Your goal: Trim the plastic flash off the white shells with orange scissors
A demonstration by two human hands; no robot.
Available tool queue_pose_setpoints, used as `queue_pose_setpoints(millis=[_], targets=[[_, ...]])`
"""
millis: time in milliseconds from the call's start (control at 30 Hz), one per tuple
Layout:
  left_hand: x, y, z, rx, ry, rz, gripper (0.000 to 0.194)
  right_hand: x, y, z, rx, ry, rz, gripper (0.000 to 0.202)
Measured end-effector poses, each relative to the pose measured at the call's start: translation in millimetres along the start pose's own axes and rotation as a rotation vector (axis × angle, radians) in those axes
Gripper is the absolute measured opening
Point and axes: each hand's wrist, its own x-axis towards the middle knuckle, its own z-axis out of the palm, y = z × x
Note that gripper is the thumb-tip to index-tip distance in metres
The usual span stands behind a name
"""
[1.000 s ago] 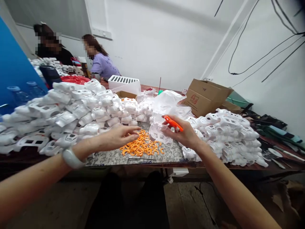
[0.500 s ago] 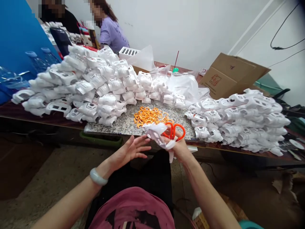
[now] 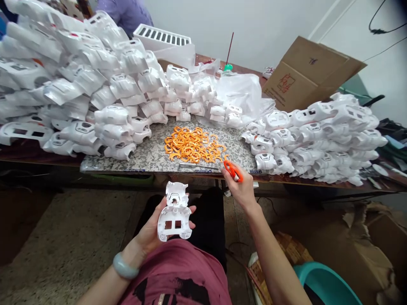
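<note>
My left hand (image 3: 151,228) holds a white plastic shell (image 3: 174,210) over my lap, its hollow inner side turned up. Two square openings show in the wider half and a smaller hole in the other. My fingers wrap its edges from below. At the front edge of the speckled stone slab (image 3: 146,163), my right hand (image 3: 243,190) is closed around scissors (image 3: 233,171) with orange-red handles; their blades are hidden. Just beyond lies a heap of small curved orange plastic pieces (image 3: 190,144). A thin metal tool (image 3: 187,165) rests in front of the heap.
Stacked white shells rise in a large pile (image 3: 111,89) at left and another (image 3: 318,144) at right. Behind are clear plastic bags (image 3: 243,97), a slotted white tray (image 3: 162,36) and a cardboard box (image 3: 311,72). A teal basin (image 3: 327,279) stands on the floor. A co-worker's purple sleeve (image 3: 127,15) shows.
The white shell has passed from my right hand to my left, which has drawn back toward my lap with it. My right hand keeps the scissors, now turned. The view has tipped down and closer.
</note>
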Motion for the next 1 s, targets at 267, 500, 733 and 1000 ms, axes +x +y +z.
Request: queue_pose_setpoints(millis=[267,500,733,1000], targets=[[-9.5,-0.8,-2.8,-0.031,-0.028,0.018,0.051,13.2,16.0,8.8,-0.122,-0.116,-0.019,0.026],[-10.3,-2.8,-4.4,-0.056,-0.051,0.024,0.050,19.5,22.9,8.8,-0.253,-0.138,-0.024,0.028],[-0.7,-2.4,-9.5,-0.113,-0.162,0.024,0.057,20.8,44.4,-5.3,-0.315,-0.154,-0.158,0.032],[16.0,-1.4,-8.3,-0.109,-0.224,0.044,0.056,23.6,41.2,-16.3,-0.345,-0.121,-0.161,0.034]])
